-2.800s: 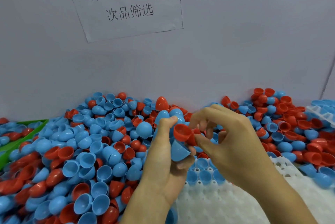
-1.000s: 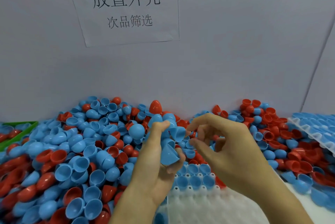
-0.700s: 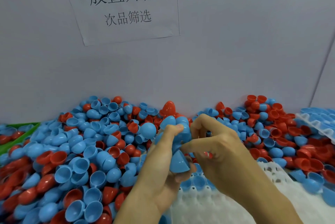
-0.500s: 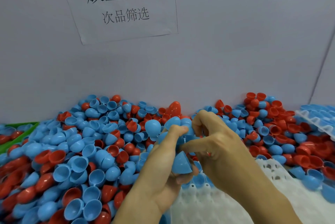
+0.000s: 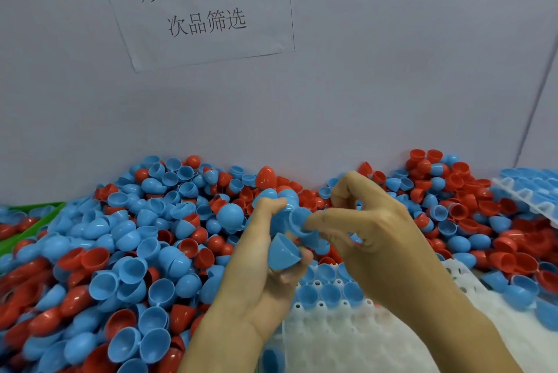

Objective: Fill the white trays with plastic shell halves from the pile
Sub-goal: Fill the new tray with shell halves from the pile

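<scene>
Head view: left hand (image 5: 256, 276) grips a stack of blue shell halves (image 5: 282, 253); right hand (image 5: 374, 240), at its 3 o'clock, pinches one half (image 5: 297, 218) above the white tray (image 5: 347, 339); pile (image 5: 126, 246) at 9 o'clock

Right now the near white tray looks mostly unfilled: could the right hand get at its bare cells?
Probably yes: the right hand hovers just above the white plastic tray, nothing between, though it pinches a blue shell half.

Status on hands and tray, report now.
Left hand grips blue shells. Right hand pinches one. White tray mostly empty. Nothing blocking.
</scene>
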